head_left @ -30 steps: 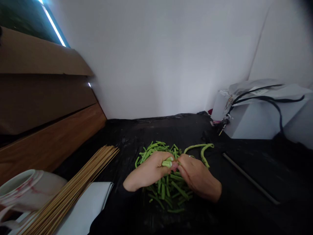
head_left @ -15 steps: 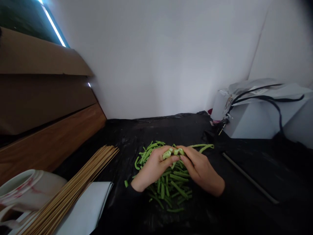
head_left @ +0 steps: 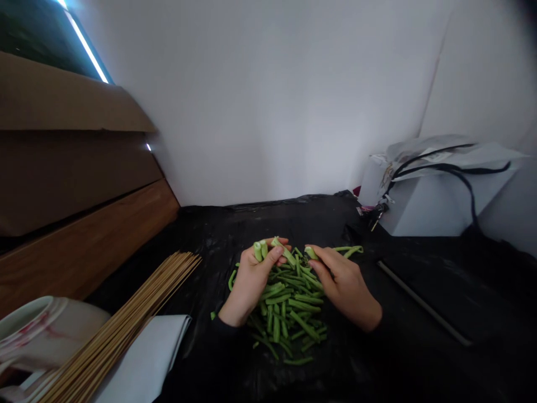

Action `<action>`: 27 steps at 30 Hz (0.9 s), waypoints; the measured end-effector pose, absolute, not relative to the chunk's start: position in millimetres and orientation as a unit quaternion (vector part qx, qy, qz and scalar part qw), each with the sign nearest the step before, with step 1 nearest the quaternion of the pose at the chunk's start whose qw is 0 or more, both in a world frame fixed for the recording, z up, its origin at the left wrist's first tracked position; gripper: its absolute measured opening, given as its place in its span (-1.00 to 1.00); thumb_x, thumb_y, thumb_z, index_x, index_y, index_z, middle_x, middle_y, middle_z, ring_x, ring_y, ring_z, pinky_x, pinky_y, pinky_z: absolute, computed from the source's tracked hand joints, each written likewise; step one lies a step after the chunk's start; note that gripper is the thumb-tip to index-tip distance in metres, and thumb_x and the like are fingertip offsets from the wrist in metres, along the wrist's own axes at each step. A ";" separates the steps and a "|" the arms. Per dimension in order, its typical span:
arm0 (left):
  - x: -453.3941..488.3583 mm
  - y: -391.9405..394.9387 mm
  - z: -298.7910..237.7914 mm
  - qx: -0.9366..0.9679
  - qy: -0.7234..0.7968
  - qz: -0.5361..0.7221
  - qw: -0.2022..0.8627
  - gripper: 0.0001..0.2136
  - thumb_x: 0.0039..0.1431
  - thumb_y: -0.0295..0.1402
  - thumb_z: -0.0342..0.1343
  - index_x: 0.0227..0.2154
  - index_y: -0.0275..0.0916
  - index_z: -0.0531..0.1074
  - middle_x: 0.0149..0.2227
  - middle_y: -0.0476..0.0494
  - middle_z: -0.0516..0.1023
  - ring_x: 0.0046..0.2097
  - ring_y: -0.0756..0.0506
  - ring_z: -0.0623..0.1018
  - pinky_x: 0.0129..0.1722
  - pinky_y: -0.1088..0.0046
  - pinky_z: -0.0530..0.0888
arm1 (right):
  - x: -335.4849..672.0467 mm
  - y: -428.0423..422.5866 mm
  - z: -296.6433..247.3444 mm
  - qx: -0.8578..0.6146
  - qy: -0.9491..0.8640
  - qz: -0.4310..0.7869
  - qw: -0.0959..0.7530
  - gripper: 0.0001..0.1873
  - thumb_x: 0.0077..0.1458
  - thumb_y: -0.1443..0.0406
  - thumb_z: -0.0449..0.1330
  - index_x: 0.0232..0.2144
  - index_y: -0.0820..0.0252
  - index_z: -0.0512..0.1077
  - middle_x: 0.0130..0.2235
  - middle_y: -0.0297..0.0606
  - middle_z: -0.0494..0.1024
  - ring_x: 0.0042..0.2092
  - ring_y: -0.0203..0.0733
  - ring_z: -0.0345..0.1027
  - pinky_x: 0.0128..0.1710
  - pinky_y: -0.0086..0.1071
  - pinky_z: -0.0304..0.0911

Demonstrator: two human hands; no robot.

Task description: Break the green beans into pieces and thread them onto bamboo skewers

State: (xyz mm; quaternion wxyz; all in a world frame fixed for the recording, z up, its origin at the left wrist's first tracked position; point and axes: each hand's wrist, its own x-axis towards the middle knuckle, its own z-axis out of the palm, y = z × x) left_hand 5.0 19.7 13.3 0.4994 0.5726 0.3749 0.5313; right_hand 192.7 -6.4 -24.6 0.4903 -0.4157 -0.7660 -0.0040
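Note:
Above a heap of snapped green beans (head_left: pixel 289 313), my left hand (head_left: pixel 250 277) is closed around several green bean pieces (head_left: pixel 260 250), their pale broken ends pointing up and away. One more piece (head_left: pixel 285 252) sits between its thumb and fingers. My right hand (head_left: pixel 346 282) is a short way to the right, pinching a short green bean piece (head_left: pixel 311 252) between thumb and fingertips. The two hands are apart. Behind the right hand, a long whole bean (head_left: pixel 350 251) lies bent on the black sheet.
A bundle of thin sticks (head_left: pixel 138 316) lies at left across folded white paper (head_left: pixel 146 358), beside a stained mug (head_left: pixel 54 330). A dark grey rod (head_left: pixel 423 302) lies at right. A white box (head_left: pixel 436 201) with black straps stands at the back right on the black plastic sheet (head_left: pixel 235 224).
My hands were together on a bean broken in the middle. Now they have parted, the left shifting left, each holding bean pieces. The view has turned slightly.

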 end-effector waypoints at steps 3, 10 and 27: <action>4.6 19.6 15.4 0.513 0.334 0.554 0.564 -0.77 0.15 -0.20 0.18 -0.30 -0.30 0.47 -0.28 -0.15 0.59 -0.27 -0.05 0.55 -0.17 0.39 0.47 | 192.4 -6.7 -24.5 -0.414 -0.764 0.006 0.494 -0.72 0.30 0.32 0.02 0.02 0.19 0.35 -0.17 -0.14 0.56 -0.16 -0.13 0.47 -0.17 -0.29 0.37; 15.3 10.6 12.4 0.568 0.365 0.525 0.519 -0.80 0.10 -0.25 0.22 -0.33 -0.24 0.37 -0.58 0.13 0.35 -0.59 0.08 0.33 -0.49 0.53 0.36 | 190.1 -7.1 -27.2 -0.394 -0.783 -0.003 0.481 -0.70 0.27 0.31 0.09 0.05 0.15 0.37 -0.21 -0.18 0.54 -0.20 -0.15 0.44 -0.17 -0.28 0.35; 6.7 20.2 8.4 0.636 0.454 0.550 0.294 -0.85 0.06 -0.29 0.25 -0.37 -0.28 0.52 -0.41 -0.05 0.56 -0.38 -0.02 0.48 -0.35 0.51 0.39 | 195.3 -2.7 -31.9 -0.468 -0.779 -0.063 0.413 -0.86 0.28 0.32 0.04 -0.21 0.18 0.41 -0.27 -0.21 0.51 -0.21 -0.10 0.37 -0.14 -0.22 0.23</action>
